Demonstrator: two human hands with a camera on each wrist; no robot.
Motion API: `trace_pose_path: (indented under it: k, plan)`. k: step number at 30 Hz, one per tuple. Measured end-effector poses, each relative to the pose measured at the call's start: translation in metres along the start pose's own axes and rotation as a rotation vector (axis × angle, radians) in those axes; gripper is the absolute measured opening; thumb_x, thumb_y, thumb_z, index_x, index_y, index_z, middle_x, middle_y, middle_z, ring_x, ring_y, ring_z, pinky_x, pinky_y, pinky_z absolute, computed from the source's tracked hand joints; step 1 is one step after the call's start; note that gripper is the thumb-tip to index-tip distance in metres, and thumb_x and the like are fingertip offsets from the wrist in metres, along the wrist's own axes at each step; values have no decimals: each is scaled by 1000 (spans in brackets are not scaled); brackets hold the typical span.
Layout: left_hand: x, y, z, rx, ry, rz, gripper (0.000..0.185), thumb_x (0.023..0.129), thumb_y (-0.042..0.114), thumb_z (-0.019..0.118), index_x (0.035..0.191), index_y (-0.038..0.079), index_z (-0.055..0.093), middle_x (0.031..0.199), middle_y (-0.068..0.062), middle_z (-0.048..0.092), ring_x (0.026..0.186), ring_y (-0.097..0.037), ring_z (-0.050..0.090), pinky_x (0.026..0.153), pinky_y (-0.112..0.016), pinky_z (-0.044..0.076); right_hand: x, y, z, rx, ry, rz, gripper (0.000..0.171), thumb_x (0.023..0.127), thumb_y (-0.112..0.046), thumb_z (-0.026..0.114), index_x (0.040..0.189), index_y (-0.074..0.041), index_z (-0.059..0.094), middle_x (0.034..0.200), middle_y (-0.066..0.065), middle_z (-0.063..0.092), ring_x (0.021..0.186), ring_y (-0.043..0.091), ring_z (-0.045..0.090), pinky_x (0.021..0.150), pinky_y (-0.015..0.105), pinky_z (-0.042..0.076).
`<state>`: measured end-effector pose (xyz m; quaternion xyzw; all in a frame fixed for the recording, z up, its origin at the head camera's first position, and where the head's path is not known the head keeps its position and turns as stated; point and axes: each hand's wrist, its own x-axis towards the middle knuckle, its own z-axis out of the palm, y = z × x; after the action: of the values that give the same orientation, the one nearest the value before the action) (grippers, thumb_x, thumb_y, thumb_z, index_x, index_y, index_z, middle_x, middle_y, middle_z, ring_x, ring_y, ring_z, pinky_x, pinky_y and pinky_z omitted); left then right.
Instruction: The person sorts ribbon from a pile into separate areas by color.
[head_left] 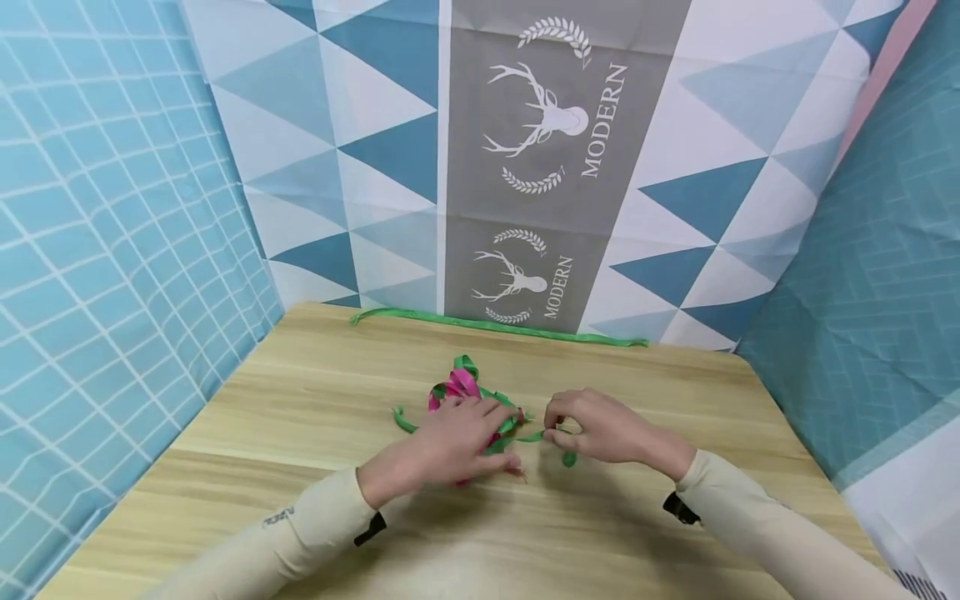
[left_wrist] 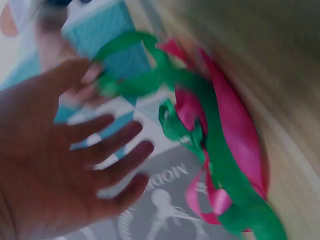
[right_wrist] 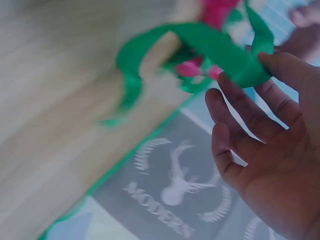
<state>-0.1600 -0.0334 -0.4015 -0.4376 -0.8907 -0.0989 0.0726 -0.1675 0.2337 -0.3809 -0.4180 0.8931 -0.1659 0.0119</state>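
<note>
A tangle of green and pink ribbon [head_left: 472,396] lies near the middle of the wooden surface [head_left: 315,392], somewhat toward its far edge. The pink loops sit bunched on the left of the bundle, with green strands curling out around them and one green tail reaching right.

The left hand [head_left: 450,442] rests flat over the near side of the bundle; the left wrist view shows its fingers [left_wrist: 117,150] spread and fairly straight, holding nothing. The right hand [head_left: 600,427] pinches the green tail [right_wrist: 215,47] between thumb and fingertips, just right of the bundle, and the strand runs taut-looking between the two hands.

This looks like the untangling or sorting step: one hand steadies the heap while the other draws a green strand free. The next move would seem to call for a gentle pull rightward along the surface, with the left hand pressing enough to keep the pink loops from dragging along.

A separate long green ribbon [head_left: 495,327] lies straight along the far edge of the surface, against the patterned fabric backdrop [head_left: 555,125].
</note>
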Motion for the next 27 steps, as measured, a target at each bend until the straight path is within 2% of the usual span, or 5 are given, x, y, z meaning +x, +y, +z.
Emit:
trace_pose_path:
  k: [4, 7, 10, 17, 27]
  plan:
    - [4, 17, 0, 111, 216, 23, 45, 101, 50, 60, 129, 15, 65, 112, 2, 69, 104, -16, 65, 88, -41, 47, 0, -19, -25, 161, -1, 36, 9, 102, -22, 67, 93, -24, 69, 85, -13, 65, 78, 5, 61, 70, 32, 53]
    - [8, 20, -6, 80, 336, 43, 19, 100, 30, 67, 111, 15, 72, 94, 7, 71, 84, -8, 66, 75, -33, 46, -1, -27, -42, 246, -4, 55, 10, 103, -21, 64, 95, -22, 70, 83, -10, 66, 76, 9, 61, 69, 32, 52]
    - [9, 15, -16, -10, 383, 45, 6, 97, 16, 69, 100, 15, 74, 85, 10, 70, 71, -2, 60, 68, -28, 47, -6, -30, -55, 278, -5, 79, 10, 104, -19, 63, 97, -21, 70, 83, -9, 64, 74, 11, 60, 68, 33, 51]
    - [-6, -12, -41, -253, 282, -78, 19, 99, 7, 59, 109, 9, 74, 86, 5, 70, 57, -1, 49, 55, -26, 47, -19, -25, -73, 281, 14, 143, 19, 102, -1, 55, 105, -12, 70, 84, -7, 67, 77, 14, 64, 69, 33, 53]
    - [-31, -73, -74, -380, 214, -237, 25, 103, 8, 49, 109, 10, 73, 83, 5, 69, 53, -10, 49, 50, -30, 42, -32, -6, -101, 273, 84, 208, 27, 100, 7, 48, 109, -4, 70, 82, -3, 67, 75, 17, 64, 69, 33, 52]
